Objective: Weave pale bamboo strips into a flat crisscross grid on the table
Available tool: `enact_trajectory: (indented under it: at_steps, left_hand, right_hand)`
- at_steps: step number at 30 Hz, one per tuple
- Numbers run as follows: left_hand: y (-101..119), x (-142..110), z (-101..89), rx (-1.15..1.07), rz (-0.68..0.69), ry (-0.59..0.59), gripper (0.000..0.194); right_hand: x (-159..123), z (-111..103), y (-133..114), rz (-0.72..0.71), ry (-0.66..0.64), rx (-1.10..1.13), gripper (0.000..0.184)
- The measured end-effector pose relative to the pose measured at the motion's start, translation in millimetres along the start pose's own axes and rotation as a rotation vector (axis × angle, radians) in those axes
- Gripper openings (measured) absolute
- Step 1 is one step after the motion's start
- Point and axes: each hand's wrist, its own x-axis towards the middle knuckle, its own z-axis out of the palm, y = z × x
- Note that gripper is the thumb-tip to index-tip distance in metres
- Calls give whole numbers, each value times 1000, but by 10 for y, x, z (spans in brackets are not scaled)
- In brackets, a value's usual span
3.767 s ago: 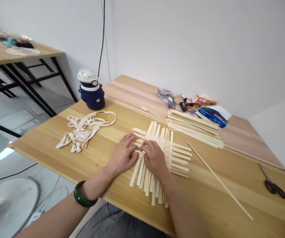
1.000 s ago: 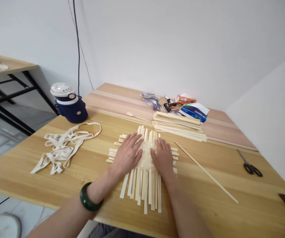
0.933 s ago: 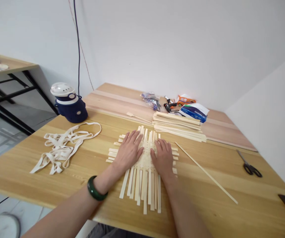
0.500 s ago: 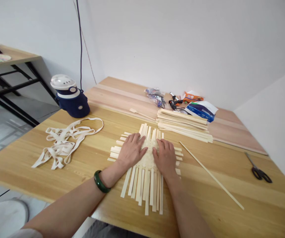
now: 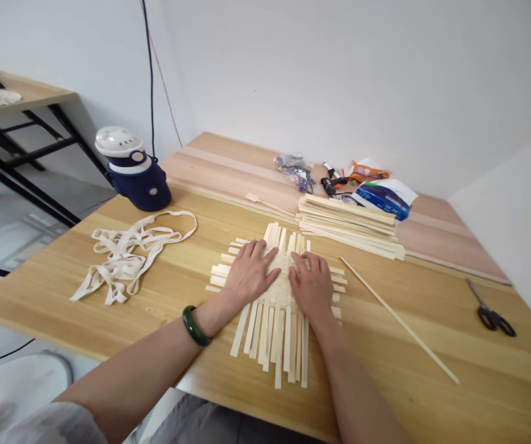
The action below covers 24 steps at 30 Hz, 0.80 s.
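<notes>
A woven mat of pale flat strips (image 5: 278, 293) lies in front of me, its loose strip ends sticking out on all sides. My left hand (image 5: 252, 271) rests on its left part, fingers spread and the thumb pointing inward. On the right part lies my right hand (image 5: 312, 282), fingers apart and slightly bent, pressing on the weave. Both palms hide much of the woven middle. To the right, apart from the mat, a single thin strip (image 5: 399, 319) lies slantwise on the table.
A tangled cream ribbon (image 5: 129, 253) and a blue jug with a white lid (image 5: 138, 176) are on the left. Behind the mat are a stack of strips (image 5: 351, 225), a glue gun (image 5: 332, 182), a plastic bag (image 5: 295, 169) and a blue packet (image 5: 383, 198). Scissors (image 5: 491, 313) lie far right.
The view has shifted slightly, so the table things appear a little higher and further right. Both hands stay on the mat; the right fingers have moved a little.
</notes>
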Motion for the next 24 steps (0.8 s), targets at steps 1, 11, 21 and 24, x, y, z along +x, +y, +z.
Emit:
enact_trajectory:
  at_steps: [1,11,21,24]
  left_hand:
    - [-1,-1,4,4,-1,2,48]
    - [53,47,-34,72,16,-60,47]
    - [42,8,40,6,-4,11,48]
    - [33,22,27,2,1,5,48]
  right_hand:
    - [0,1,-2,1,-2,-5,34]
    - [-1,21,-7,-6,20,14,34]
    - [-3,7,-18,6,-5,41,33]
    - [0,-4,-25,30,-17,47,33]
